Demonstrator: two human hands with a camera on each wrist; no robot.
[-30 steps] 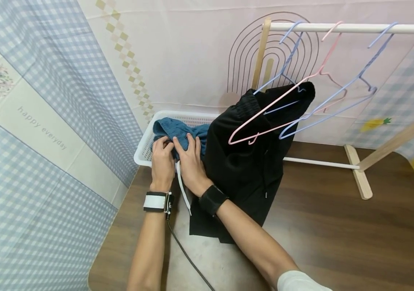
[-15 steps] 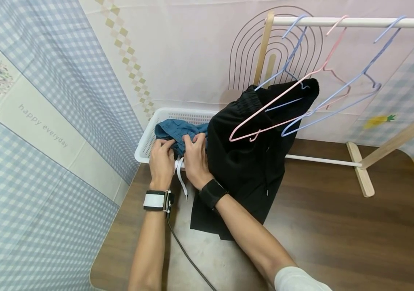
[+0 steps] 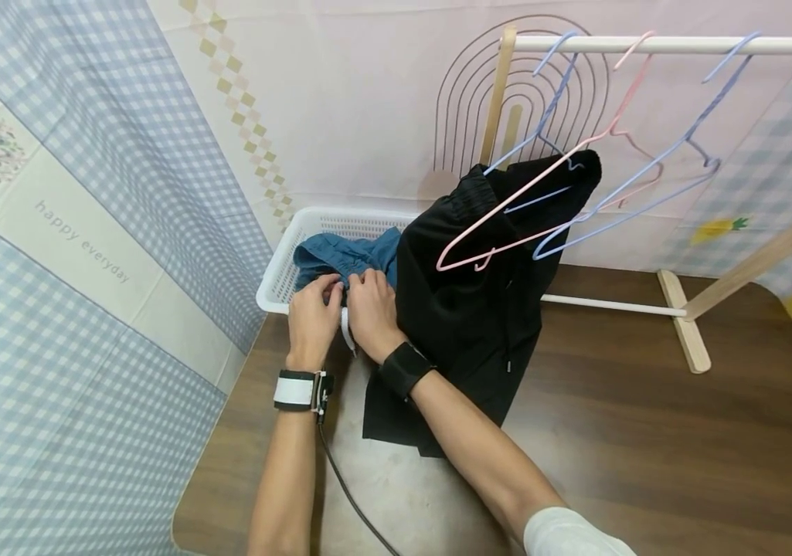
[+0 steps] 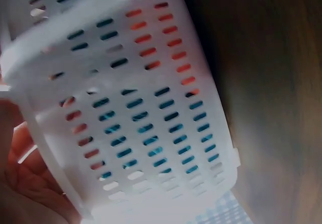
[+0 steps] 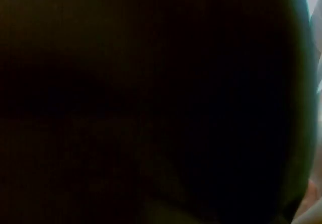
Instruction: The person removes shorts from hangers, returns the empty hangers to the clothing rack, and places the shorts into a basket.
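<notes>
A blue garment [image 3: 343, 256] lies in a white slotted basket [image 3: 284, 274] at the table's back left. My left hand [image 3: 314, 316] and right hand [image 3: 370, 305] meet at the basket's front rim, fingers curled and pinching the blue garment's edge where a white drawstring [image 3: 347, 333] hangs down. The left wrist view shows the basket wall [image 4: 141, 108] close up, with blue fabric behind its slots. Black cloth fills the right wrist view.
Black shorts [image 3: 465, 309] hang from a hanger on a white rail [image 3: 646, 45] and drape onto the brown table [image 3: 646, 432]. Pink [image 3: 507, 224] and lilac hangers [image 3: 632, 193] hang beside them. Wooden rack legs [image 3: 677, 320] stand at the right. Curtained walls close the left.
My hands have drawn closer together on the blue garment at the basket rim. The white drawstring, earlier hanging long between my wrists, now shows only a short piece.
</notes>
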